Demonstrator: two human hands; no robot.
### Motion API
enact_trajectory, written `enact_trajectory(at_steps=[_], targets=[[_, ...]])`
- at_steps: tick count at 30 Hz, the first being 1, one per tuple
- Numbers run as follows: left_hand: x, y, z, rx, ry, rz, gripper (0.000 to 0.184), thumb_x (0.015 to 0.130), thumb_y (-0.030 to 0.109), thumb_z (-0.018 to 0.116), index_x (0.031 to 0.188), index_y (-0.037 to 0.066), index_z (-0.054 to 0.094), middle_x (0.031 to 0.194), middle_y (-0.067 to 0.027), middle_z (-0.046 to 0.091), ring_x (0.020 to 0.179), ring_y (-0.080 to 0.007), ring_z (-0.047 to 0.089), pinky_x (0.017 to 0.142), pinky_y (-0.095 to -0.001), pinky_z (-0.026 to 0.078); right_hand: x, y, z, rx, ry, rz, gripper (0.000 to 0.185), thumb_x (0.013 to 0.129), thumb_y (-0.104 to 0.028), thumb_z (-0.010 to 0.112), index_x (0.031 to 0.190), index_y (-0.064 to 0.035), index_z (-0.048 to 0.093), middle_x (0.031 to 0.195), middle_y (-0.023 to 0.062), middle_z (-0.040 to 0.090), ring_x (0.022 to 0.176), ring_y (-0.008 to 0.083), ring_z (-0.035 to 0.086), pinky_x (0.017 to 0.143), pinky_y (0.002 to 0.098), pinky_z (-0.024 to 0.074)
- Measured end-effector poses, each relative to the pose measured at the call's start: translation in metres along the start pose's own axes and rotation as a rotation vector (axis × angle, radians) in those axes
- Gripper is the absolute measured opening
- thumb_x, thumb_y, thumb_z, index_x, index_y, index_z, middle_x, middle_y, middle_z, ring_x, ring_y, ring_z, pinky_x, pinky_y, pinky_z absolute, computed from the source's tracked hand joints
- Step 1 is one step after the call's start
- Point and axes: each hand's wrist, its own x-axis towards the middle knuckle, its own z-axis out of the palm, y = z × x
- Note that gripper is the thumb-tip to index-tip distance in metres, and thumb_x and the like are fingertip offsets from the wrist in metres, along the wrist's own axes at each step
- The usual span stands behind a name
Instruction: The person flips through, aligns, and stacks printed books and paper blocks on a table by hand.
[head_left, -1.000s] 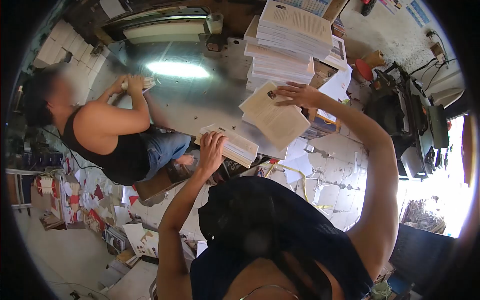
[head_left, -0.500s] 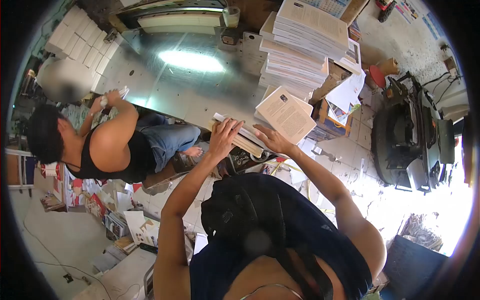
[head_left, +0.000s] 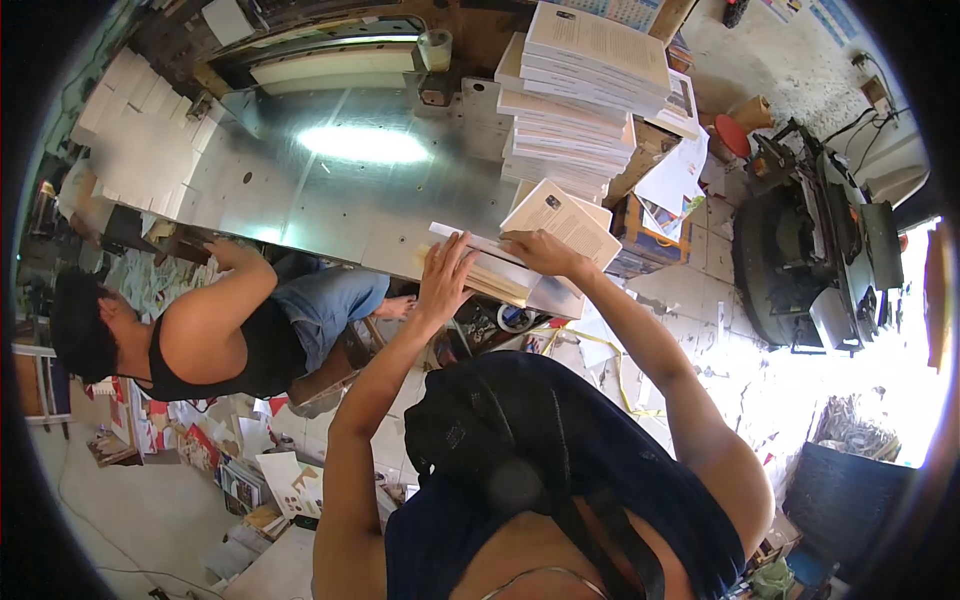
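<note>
A few books (head_left: 492, 277) lie at the near edge of the metal table, their cream page edges facing me. Across their left part my left hand (head_left: 447, 275) rests, fingers over the top and thumb at the near side. At the right end of the upper book, which has a white edge (head_left: 452, 233), my right hand (head_left: 545, 252) has its fingers bent over it; the fingertips are partly hidden. Just behind the right hand, a cream-covered book (head_left: 568, 222) with printed text lies at an angle on another one.
A tall stack of books (head_left: 575, 115) stands on the metal table (head_left: 385, 205). A plastic cup (head_left: 436, 50) sits beside the machine slot at the back. On the left, a co-worker (head_left: 215, 325) sits close to the table. A dark machine (head_left: 790, 250) stands at right.
My right hand has gone from stretched fingers beside the books to bent fingers on the upper book's end. My left hand stays on the books. The co-worker's arm has lowered.
</note>
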Motion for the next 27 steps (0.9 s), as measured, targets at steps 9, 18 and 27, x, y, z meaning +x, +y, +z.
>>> enact_trajectory(at_steps=[9, 18, 27], targets=[[0.002, 0.001, -0.003, 0.022, -0.001, 0.014, 0.064, 0.054, 0.020, 0.089, 0.108, 0.010, 0.054, 0.131, -0.0108, 0.047, 0.114, -0.0339, 0.047, 0.098, -0.0500, 0.036, 0.039, -0.020, 0.017, -0.239, 0.003, 0.194, 0.065, 0.087, -0.065, 0.054, 0.113, -0.0069, 0.068, 0.089, 0.0253, 0.069, 0.092, 0.0428, 0.067, 0.084, 0.0520, 0.0523], [0.015, 0.017, -0.017, 0.107, 0.034, -0.033, 0.064, 0.059, 0.026, 0.088, 0.111, 0.010, 0.055, 0.117, -0.0082, 0.052, 0.113, -0.0312, 0.047, 0.097, -0.0460, 0.035, 0.043, -0.011, 0.013, -0.164, 0.091, 0.058, 0.045, 0.093, -0.043, 0.055, 0.098, -0.0003, 0.069, 0.080, 0.0268, 0.067, 0.082, 0.0449, 0.066, 0.076, 0.0497, 0.0534], [-0.044, 0.002, -0.018, 0.039, 0.056, -0.113, 0.038, 0.056, 0.019, 0.082, 0.089, 0.016, 0.065, 0.095, 0.0011, 0.060, 0.097, -0.0210, 0.058, 0.096, -0.0506, 0.029, -0.020, -0.036, -0.044, 0.158, 0.618, 0.102, 0.037, 0.098, -0.031, 0.055, 0.083, 0.0031, 0.062, 0.061, 0.0184, 0.055, 0.051, 0.0267, 0.049, 0.053, 0.0405, 0.0429]])
